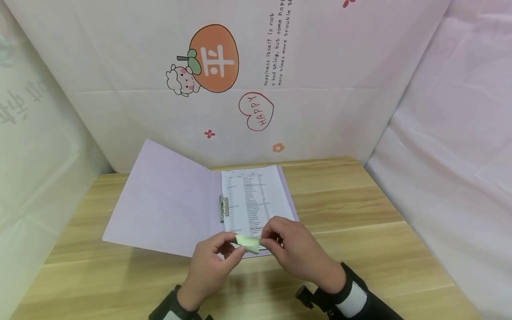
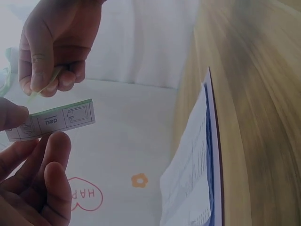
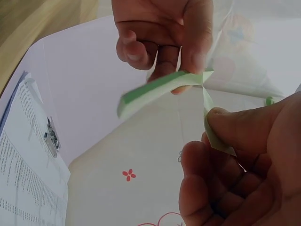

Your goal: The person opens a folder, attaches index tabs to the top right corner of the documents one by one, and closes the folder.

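A small pad of light green sticky notes (image 1: pixel 246 241) is between my two hands, above the lower edge of an open lilac folder (image 1: pixel 168 200). My left hand (image 1: pixel 212 264) pinches the pad between thumb and fingers; its printed backing (image 2: pixel 56 121) shows in the left wrist view. With thumb and forefinger my right hand (image 1: pixel 302 251) pinches a single green sticky note (image 3: pixel 214 127), which meets the pad at a narrow point in the right wrist view. Printed sheets (image 1: pixel 256 195) lie in the folder's right side, beside a metal clip (image 1: pixel 223 208).
The folder lies on a wood-grain table (image 1: pixel 360 253), its left cover raised at an angle. A white printed cloth (image 1: pixel 320 89) hangs behind the table, with more white cloth (image 1: pixel 460 133) on the right and left.
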`<action>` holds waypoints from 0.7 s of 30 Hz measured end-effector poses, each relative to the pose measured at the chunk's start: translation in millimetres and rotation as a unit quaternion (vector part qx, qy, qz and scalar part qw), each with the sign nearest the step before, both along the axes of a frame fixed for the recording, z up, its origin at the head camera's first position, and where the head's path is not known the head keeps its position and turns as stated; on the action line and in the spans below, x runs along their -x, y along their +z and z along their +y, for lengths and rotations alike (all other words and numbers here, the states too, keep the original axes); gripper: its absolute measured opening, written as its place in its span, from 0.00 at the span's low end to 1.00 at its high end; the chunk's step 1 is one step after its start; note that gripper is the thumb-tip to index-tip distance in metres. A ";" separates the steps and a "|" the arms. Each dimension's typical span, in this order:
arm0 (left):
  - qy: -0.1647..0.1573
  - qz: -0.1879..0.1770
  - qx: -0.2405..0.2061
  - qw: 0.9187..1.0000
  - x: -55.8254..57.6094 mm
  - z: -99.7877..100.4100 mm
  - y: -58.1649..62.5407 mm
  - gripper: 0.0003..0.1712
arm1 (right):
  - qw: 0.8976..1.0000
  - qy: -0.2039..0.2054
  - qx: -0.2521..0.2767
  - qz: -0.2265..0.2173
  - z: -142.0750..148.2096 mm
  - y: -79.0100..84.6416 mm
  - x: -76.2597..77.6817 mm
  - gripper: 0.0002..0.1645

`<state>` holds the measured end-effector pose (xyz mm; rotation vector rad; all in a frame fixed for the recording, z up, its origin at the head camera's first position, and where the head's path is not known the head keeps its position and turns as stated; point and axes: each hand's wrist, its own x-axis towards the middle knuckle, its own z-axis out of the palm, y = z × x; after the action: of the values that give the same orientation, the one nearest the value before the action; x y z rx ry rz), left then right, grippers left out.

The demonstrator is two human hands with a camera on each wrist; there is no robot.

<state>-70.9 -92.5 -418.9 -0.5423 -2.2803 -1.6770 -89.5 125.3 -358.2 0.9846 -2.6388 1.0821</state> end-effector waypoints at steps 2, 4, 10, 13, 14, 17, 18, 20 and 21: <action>-0.002 0.017 0.011 1.000 0.2 0.3 -2.0 0.09 | 1.000 0.001 -0.001 -0.009 2.5 1.6 -0.3 0.12; -0.007 0.026 0.022 0.999 0.4 0.4 -2.9 0.09 | 1.000 0.003 -0.002 -0.017 5.5 2.1 -0.4 0.11; -0.029 0.023 0.041 0.998 0.3 -1.8 -3.2 0.10 | 0.999 -0.008 -0.025 -0.025 21.0 4.5 4.3 0.09; -0.040 0.011 0.052 0.998 0.0 -3.3 -2.8 0.13 | 0.998 -0.029 -0.047 -0.028 31.9 10.3 8.8 0.08; -0.043 0.008 0.060 0.997 0.0 -3.4 -2.9 0.15 | 0.997 -0.036 -0.054 -0.029 36.0 12.4 10.5 0.08; -0.059 0.010 0.081 0.995 0.8 -1.5 -3.4 0.15 | 0.996 -0.054 -0.064 -0.030 48.9 18.6 16.1 0.08; -0.063 0.015 0.088 0.994 1.2 -0.4 -3.6 0.15 | 0.996 -0.059 -0.067 -0.028 53.5 20.2 18.0 0.08; -0.071 0.021 0.097 0.993 2.0 2.4 -4.0 0.12 | 0.995 -0.069 -0.075 -0.015 62.9 22.6 22.1 0.08; -0.074 0.027 0.103 0.992 2.4 4.0 -4.4 0.10 | 0.994 -0.074 -0.081 -0.010 67.8 24.0 23.9 0.08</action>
<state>-73.3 -88.5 -423.2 -0.8103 -2.4421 -1.4781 -113.4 193.1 -334.2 0.7933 -2.8001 0.8614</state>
